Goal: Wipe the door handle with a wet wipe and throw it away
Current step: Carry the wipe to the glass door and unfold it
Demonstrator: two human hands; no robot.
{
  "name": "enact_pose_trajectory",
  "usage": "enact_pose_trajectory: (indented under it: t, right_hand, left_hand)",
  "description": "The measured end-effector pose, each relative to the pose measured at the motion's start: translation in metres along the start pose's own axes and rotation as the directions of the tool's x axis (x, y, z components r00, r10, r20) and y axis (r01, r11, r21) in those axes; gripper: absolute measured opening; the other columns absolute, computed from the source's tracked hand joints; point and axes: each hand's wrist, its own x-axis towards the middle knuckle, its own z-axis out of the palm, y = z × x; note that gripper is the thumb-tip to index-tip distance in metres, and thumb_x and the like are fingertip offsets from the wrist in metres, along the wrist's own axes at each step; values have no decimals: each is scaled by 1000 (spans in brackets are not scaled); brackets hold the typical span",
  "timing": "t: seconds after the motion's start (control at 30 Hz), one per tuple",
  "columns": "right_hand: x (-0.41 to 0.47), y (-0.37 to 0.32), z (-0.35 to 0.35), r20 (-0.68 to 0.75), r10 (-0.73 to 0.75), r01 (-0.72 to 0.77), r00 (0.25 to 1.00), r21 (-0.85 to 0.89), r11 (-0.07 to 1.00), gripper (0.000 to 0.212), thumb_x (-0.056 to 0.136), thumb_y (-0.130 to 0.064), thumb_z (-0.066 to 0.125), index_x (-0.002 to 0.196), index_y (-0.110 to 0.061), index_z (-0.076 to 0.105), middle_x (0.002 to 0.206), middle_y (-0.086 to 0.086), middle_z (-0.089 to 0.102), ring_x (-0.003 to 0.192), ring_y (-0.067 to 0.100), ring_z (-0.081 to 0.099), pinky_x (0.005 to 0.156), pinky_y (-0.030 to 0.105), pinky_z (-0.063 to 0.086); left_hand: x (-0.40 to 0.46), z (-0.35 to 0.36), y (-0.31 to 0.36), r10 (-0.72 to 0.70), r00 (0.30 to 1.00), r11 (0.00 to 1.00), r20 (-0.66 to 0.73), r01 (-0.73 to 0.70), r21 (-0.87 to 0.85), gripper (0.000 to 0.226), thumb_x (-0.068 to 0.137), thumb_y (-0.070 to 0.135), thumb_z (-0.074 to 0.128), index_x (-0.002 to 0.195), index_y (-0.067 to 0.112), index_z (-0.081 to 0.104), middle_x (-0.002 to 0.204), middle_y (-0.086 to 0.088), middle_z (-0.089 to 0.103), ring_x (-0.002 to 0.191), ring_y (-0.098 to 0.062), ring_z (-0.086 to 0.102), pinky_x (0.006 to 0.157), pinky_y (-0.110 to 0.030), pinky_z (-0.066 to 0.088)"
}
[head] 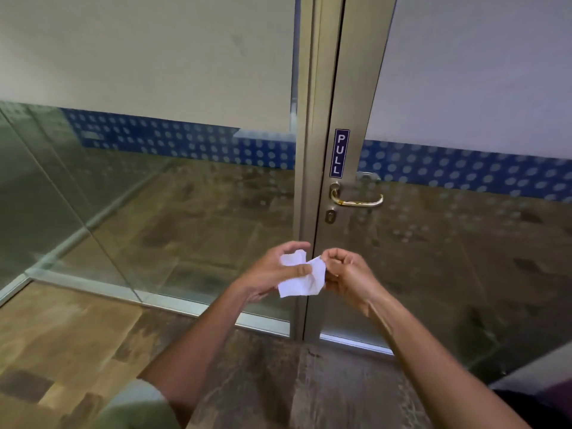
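A brass lever door handle [356, 200] sits on the metal frame of a glass door, under a blue PULL sticker [339, 153] and above a keyhole [330, 216]. Below the handle, both hands hold one crumpled white wet wipe [305, 278] between them. My left hand [272, 274] pinches the wipe's left part with thumb and fingers. My right hand [346, 274] grips its right edge with curled fingers. The wipe hangs about a hand's length below the handle and does not touch it.
The glass door [464, 243] and the glass wall [154, 196] to its left carry frosted film and a blue dotted band. A vertical metal post [305, 150] stands between them. Wood-patterned floor [62, 351] lies underfoot. No bin is in view.
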Motion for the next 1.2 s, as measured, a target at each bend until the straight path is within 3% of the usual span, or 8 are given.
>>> enact_pose_trajectory:
  t: [0.17, 0.27, 0.4, 0.6, 0.77, 1.0, 1.1, 1.2]
  right_hand:
    - [26, -10, -1, -4, -11, 11, 1000, -28, 1000, 33, 95, 7, 46, 74, -13, 61, 70, 6, 59, 68, 21, 50, 69, 37, 45]
    - [34, -18, -8, -25, -24, 24, 999, -5, 1000, 29, 97, 4, 46, 79, -14, 60, 77, 8, 57, 71, 19, 52, 66, 33, 49]
    - [38, -27, -22, -40, -37, 36, 999, -23, 999, 26, 98, 2, 48, 81, -13, 62, 80, 10, 58, 71, 18, 58, 59, 28, 56]
    - [50, -31, -28, -111, -43, 42, 993, -6, 999, 29, 101, -1, 45, 81, -16, 61, 85, 12, 55, 72, 18, 51, 60, 29, 41]
    - [56, -39, -37, -158, -127, 134, 979, 33, 990, 22, 102, -6, 49, 83, -13, 58, 81, 12, 58, 70, 18, 52, 65, 31, 43]
    - [59, -58, -62, -135, -108, 139, 985, 254, 957, 20, 103, -5, 43, 88, -8, 56, 84, 11, 65, 76, 20, 63, 66, 28, 56]
    - [62, -65, -73, -117, -10, 56, 993, 391, 919, 18, 104, -6, 42, 97, -3, 58, 99, 19, 71, 83, 25, 71, 70, 36, 61]
    - [65, -70, -81, -162, 70, -2, 984, 389, 921, 21, 102, -2, 39, 91, -4, 57, 85, 17, 69, 69, 23, 69, 59, 34, 60]
  left_hand:
    - [30, -36, 14, 76, 991, 967, 107, -99, 234, 58, 82, 13, 83, 133, 29, 60, 113, -3, 66, 92, -16, 65, 82, -40, 59]
    - [46, -52, 16, 84, 988, 941, 132, -122, 317, 19, 94, 15, 72, 111, 23, 73, 78, 14, 69, 55, -4, 50, 48, -19, 42]
    - [60, -61, 17, 138, 979, 912, 151, -185, 365, 14, 99, 7, 63, 93, 11, 74, 84, -4, 68, 55, 5, 52, 51, -7, 37]
    - [82, -31, 17, 199, 980, 971, -31, -201, -129, 50, 101, -6, 44, 66, 19, 69, 68, 6, 65, 68, -1, 57, 70, -14, 46]
    - [91, -3, 20, 78, 988, 785, -136, -145, -603, 34, 98, 9, 53, 68, 16, 69, 72, -3, 67, 71, -15, 67, 61, -30, 60]
    - [110, 21, 33, -70, 969, 869, -238, -58, -492, 22, 101, 25, 59, 108, 6, 66, 100, -17, 75, 82, -29, 73, 59, -35, 63]
    - [118, 28, 43, -51, 963, 896, -264, -73, -439, 16, 100, 20, 61, 97, 7, 70, 93, -13, 77, 80, -23, 73, 69, -34, 61]
    - [122, 34, 47, -18, 973, 902, -230, -84, -424, 21, 100, 10, 56, 83, 7, 69, 76, -7, 72, 67, -14, 67, 59, -24, 58]
